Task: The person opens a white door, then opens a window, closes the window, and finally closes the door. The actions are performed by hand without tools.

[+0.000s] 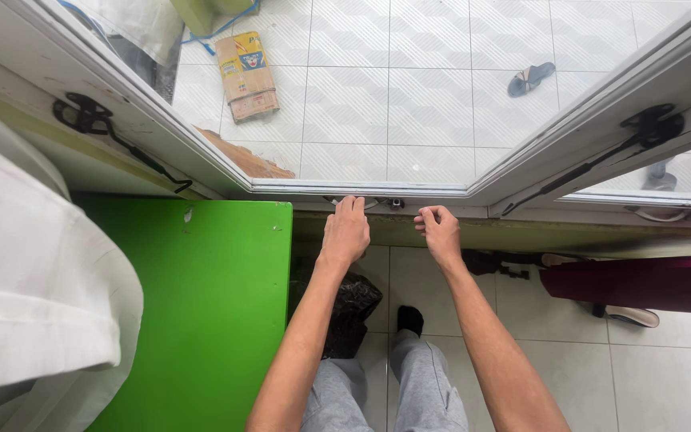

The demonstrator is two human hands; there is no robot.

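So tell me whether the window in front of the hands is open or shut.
Open. The window has swung outward from the sill, both stay arms extended. The left hand touches its bottom frame; the right hand is curled below it.

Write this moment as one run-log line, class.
left hand: fingers on window frame | right hand: curled at frame's lower edge | green table left | window open
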